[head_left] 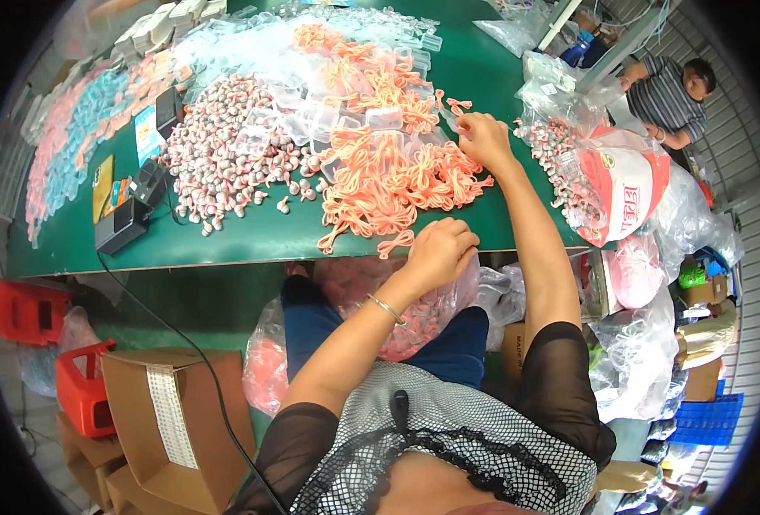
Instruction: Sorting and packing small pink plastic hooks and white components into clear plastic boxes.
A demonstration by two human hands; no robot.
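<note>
Orange cord bows point(397, 172): one large heap, uncountable, mid green table point(251, 236), reaching its near edge; bare strip left of it. Left hand point(438, 251) curled at table edge, fingers pinched on one bow. Right hand point(485, 137) fingers together, touching heap's far side. Pale earpiece pile point(225, 163) adjacent.

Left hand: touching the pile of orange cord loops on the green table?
Touching. Head view: the left hand, curled at the near table edge, has its fingers on an orange cord loop at the pile's near end, no gap visible.
</note>
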